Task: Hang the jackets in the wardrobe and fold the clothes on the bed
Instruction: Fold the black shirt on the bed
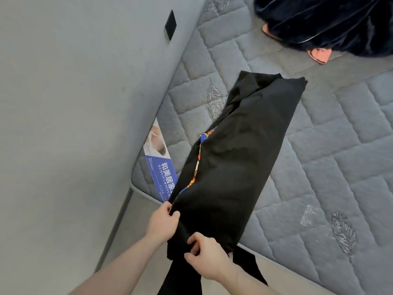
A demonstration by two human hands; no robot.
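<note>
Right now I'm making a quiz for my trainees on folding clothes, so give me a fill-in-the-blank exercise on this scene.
1. Both hands hold the near end of the ____ garment, the left hand at its edge, the right hand nearer the person.
2. The garment lies lengthwise on the quilted grey ____.
3. A colourful printed strip shows along the garment's ____ side.
4. The dark blue pile lies at the ____ right of the view.

Missing words: black; mattress; left; top
</note>
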